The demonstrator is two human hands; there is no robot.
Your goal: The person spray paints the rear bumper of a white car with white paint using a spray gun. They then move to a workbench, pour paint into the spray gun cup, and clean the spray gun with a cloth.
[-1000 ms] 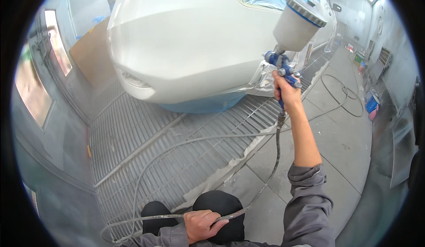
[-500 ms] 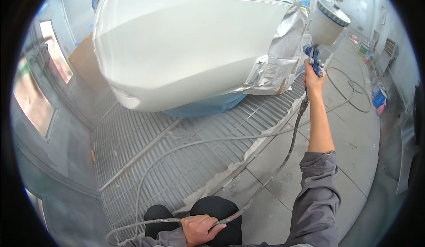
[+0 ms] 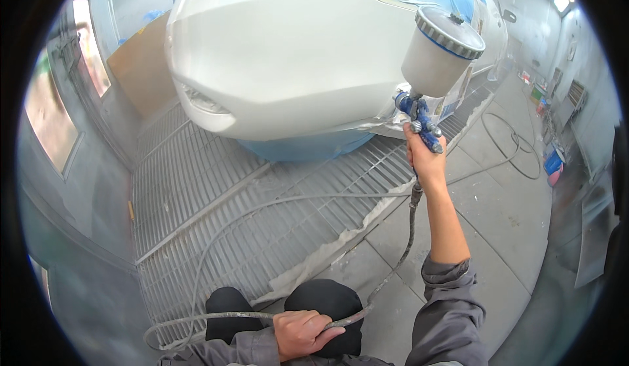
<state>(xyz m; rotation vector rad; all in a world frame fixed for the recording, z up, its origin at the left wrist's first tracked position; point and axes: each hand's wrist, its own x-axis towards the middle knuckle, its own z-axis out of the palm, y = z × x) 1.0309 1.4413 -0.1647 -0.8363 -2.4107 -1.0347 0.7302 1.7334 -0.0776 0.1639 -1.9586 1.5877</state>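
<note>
Head view, one spray gun [image 3: 426,77], one hose [image 3: 262,202], one car [image 3: 288,51]

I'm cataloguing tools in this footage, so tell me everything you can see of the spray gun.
The spray gun has a blue metal-looking body topped by a large pale cup with a grey lid and blue rim band. The right hand holds it raised by the grip, near the white car body. A grey hose runs from below the grip down to the left hand.

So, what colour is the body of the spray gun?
Blue, below a pale cup; the spray gun shows in the head view.
</note>
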